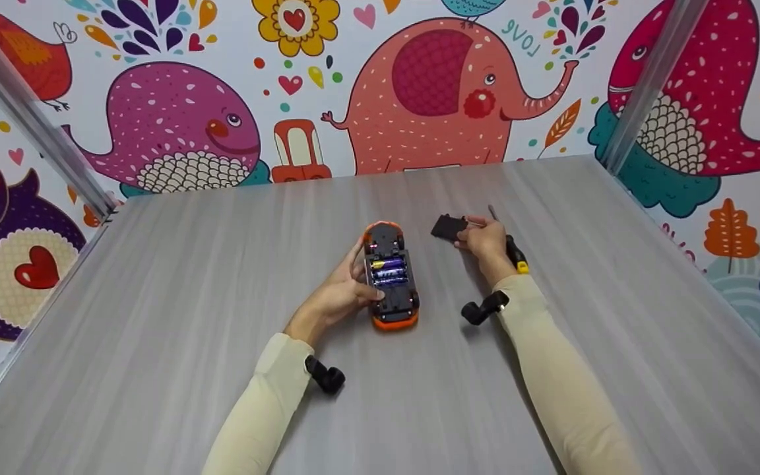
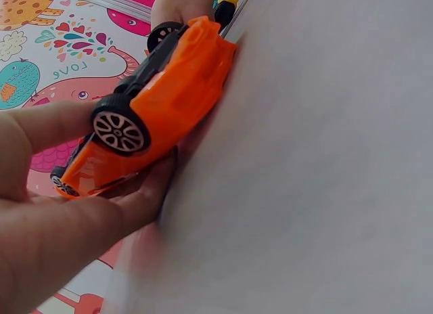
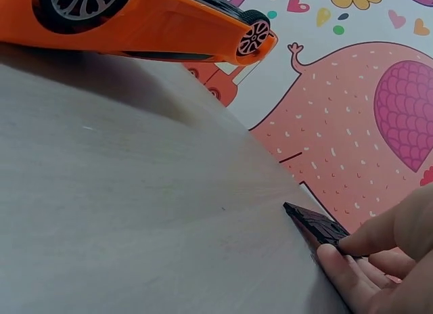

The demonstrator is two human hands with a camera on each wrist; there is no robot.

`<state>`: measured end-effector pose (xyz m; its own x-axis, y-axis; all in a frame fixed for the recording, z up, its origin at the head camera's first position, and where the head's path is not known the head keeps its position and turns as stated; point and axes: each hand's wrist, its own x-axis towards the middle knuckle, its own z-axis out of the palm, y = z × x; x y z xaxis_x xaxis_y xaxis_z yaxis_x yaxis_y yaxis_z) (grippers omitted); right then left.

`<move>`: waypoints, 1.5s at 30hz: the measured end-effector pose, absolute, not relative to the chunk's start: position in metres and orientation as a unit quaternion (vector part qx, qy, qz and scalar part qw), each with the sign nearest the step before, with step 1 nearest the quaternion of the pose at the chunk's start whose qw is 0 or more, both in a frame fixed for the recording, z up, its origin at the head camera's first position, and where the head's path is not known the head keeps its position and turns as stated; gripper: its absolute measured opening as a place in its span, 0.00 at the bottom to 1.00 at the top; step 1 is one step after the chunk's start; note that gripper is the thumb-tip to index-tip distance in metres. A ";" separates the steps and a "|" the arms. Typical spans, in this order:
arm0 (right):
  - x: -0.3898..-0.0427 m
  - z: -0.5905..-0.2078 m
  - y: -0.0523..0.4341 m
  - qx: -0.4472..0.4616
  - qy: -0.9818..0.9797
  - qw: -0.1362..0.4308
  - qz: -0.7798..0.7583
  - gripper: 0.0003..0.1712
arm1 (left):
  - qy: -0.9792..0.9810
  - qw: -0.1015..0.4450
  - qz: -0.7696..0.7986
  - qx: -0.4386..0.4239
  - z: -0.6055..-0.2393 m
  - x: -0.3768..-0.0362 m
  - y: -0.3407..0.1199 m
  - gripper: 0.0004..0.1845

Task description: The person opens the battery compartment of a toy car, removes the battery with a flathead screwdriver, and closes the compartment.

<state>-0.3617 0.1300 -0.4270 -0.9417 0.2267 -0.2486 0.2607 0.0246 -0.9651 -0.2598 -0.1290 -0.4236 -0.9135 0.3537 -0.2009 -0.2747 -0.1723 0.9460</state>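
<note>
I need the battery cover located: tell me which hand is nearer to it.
Right. The right hand pinches the black battery cover on the table; the left hand holds the orange toy car, apart from it.

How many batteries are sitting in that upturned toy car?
2. Both batteries lie side by side in the open compartment on the underside of the orange toy car, which the left hand steadies. Any others beneath them would be hidden.

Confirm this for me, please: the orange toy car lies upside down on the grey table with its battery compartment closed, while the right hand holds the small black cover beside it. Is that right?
Not quite. The battery compartment of the orange toy car is open: the head view shows the batteries exposed. The rest holds: the car lies upside down on the grey table, and the right hand holds the small black cover beside it.
</note>
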 end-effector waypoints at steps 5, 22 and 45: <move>-0.360 -0.423 0.129 0.170 0.741 0.015 -0.650 0.26 | 0.609 0.204 0.765 0.035 -0.423 -0.261 -0.129 0.64; -0.356 -0.421 0.128 0.165 0.801 0.002 -0.576 0.28 | 0.618 0.206 0.758 0.036 -0.424 -0.260 -0.130 0.64; -0.311 -0.358 0.157 -0.019 0.885 0.046 -0.463 0.24 | 0.615 0.208 0.760 0.040 -0.424 -0.261 -0.130 0.64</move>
<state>-0.3108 0.1570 -0.3581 -0.9950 -0.0764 -0.0648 0.0096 0.5710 -0.8209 -0.2612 -0.1303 -0.4242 -0.9106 0.3648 -0.1943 -0.2659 -0.1573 0.9511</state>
